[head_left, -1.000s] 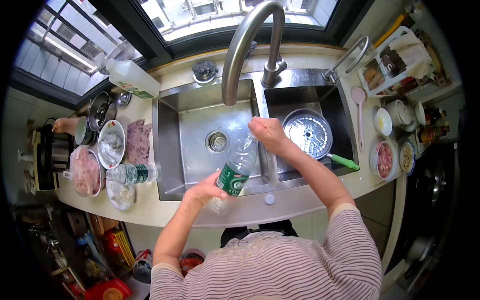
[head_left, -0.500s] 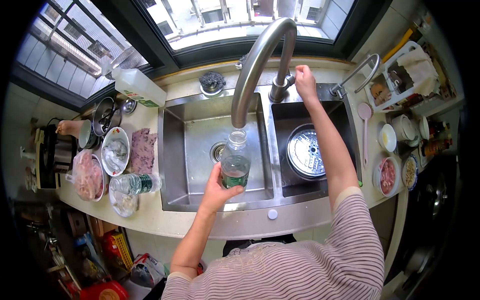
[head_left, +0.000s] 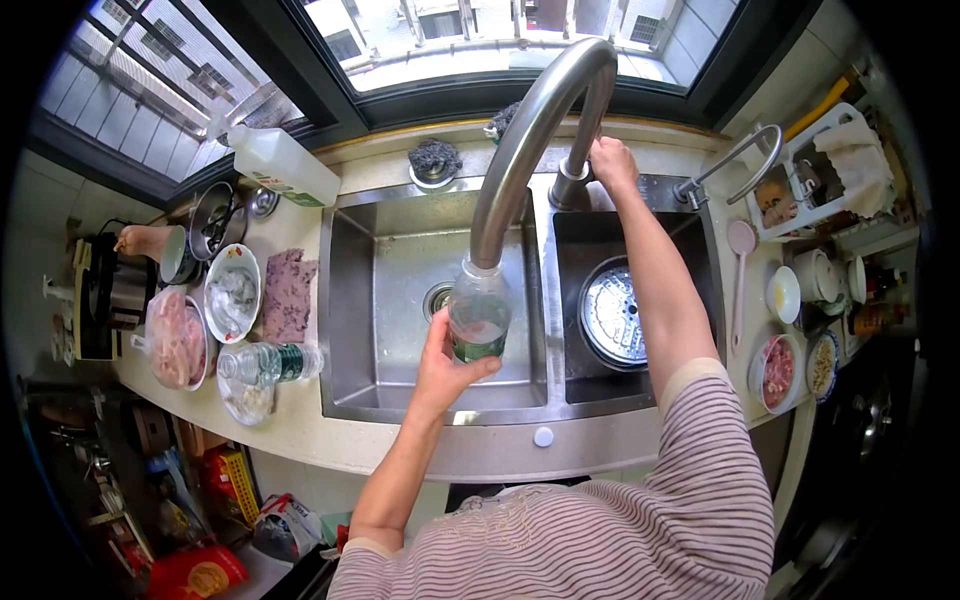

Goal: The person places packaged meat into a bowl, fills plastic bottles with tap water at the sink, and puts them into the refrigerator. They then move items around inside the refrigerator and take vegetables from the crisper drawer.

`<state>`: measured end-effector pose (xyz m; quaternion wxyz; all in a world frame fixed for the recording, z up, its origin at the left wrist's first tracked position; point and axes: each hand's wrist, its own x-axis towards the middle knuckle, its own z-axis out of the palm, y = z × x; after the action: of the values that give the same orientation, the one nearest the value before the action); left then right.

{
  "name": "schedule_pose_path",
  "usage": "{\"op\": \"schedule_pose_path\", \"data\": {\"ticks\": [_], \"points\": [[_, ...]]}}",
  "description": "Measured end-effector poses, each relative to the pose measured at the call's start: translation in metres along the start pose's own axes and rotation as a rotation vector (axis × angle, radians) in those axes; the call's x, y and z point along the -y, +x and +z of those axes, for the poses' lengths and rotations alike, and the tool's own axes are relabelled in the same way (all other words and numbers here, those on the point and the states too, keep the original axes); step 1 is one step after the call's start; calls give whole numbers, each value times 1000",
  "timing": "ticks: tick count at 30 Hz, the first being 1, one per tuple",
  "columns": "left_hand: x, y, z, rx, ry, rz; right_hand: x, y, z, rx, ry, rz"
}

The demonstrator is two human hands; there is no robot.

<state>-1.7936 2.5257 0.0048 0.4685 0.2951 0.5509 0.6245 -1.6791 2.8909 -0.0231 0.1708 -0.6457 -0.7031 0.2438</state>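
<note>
My left hand is wrapped round a clear plastic bottle with a green label, held upright over the left sink basin. The bottle's mouth is right at the end of the curved steel faucet, whose tip hides it. Behind the right basin, my right hand is closed on the faucet handle at the side of the faucet base. The fingers mostly cover the handle. How much water is in the bottle is hard to make out.
A second plastic bottle lies on the left counter beside bowls and a bag of meat. A round metal steamer plate sits in the right basin. On the right counter are a pink brush and a bowl of chopped meat.
The bottle's mouth has come up to the faucet tip; before, it stood just below with its opening visible. My right hand has turned and closed farther round the handle. The view has shifted slightly.
</note>
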Motion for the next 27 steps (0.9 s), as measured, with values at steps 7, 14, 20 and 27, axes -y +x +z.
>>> {"op": "schedule_pose_path", "data": {"ticks": [7, 14, 20, 27], "points": [[11, -4, 1, -14, -14, -10, 1, 5, -1, 65, -52, -8], [21, -5, 3, -28, -50, -35, 1, 2, -2, 59, -64, -31], [23, -7, 6, -49, -82, -59, 5, -1, -6, 79, -76, -7], [26, -6, 7, -41, -93, -54, 5, -3, -6, 56, -88, -23]]}}
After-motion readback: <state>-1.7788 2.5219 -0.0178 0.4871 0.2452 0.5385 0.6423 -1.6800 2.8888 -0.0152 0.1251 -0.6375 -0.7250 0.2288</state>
